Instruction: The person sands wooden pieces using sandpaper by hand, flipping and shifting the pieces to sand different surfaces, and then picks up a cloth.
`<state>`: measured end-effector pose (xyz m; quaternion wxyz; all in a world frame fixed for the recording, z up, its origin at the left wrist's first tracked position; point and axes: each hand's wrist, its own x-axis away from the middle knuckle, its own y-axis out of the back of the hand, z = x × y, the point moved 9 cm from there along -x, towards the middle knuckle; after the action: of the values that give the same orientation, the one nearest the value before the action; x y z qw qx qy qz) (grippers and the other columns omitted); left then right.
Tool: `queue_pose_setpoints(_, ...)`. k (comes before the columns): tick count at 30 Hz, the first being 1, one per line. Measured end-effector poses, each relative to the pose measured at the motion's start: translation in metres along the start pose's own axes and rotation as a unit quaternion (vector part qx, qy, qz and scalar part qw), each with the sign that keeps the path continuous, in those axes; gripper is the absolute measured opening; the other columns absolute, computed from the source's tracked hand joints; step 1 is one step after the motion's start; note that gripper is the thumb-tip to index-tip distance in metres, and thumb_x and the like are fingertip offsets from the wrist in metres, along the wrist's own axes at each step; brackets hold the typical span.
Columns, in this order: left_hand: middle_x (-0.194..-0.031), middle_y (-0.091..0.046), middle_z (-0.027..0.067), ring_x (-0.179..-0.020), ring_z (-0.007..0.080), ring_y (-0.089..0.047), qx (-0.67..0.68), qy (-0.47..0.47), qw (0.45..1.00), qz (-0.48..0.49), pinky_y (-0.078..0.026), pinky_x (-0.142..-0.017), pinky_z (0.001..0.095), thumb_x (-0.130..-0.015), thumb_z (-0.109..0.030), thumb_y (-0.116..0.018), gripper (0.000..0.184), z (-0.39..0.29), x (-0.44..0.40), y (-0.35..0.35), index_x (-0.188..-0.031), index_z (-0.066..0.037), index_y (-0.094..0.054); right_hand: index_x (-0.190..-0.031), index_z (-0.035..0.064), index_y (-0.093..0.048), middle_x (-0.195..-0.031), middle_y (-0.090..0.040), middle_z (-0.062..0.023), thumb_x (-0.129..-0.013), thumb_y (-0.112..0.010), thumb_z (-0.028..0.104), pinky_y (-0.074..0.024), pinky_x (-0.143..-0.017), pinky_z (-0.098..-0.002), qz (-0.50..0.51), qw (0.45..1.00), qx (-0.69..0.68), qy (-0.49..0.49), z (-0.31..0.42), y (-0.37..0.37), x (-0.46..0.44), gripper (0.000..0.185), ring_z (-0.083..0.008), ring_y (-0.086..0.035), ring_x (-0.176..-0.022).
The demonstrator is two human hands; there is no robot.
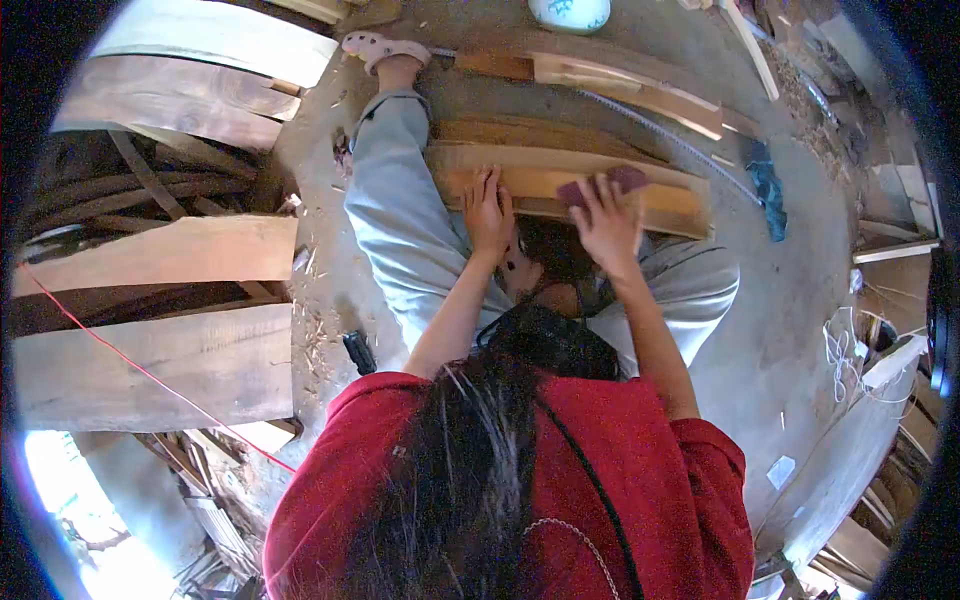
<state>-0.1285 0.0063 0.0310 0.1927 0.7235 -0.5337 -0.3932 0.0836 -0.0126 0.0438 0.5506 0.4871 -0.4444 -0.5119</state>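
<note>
A long wooden board (550,180) lies crosswise in front of my body, between my bent legs. Flat on its left part rests my left hand (488,212), fingers spread a little and nothing in it. On the right part my right hand (607,222) holds a dark reddish sanding pad (603,188) against the wood, with the fingers over it. A second, darker board (560,135) lies just beyond the first.
Farther off are narrow planks (625,92), a long saw blade (670,143) with a blue cloth-like wrap (768,190), and a white bowl (570,12). Wide planks (160,365) are stacked at left; a black object (358,352) lies on the floor.
</note>
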Motion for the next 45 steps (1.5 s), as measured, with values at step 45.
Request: queue_pose_setpoints(45, -0.146, -0.033, 0.0139, -0.136, 0.0301, -0.029, -0.152, -0.047, 0.986, 0.05, -0.02, -0.111, 0.0477, -0.095, -0.032, -0.042, 0.056, -0.005, -0.006, -0.009, -0.14, -0.001, -0.033, -0.147, 0.0108, -0.019, -0.153, -0.018, -0.0112, -0.095, -0.037, 0.044, -0.0116, -0.112, -0.053, -0.061, 0.99, -0.108, -0.072, -0.046, -0.02, -0.002, 0.064, -0.0296, -0.015, -0.141)
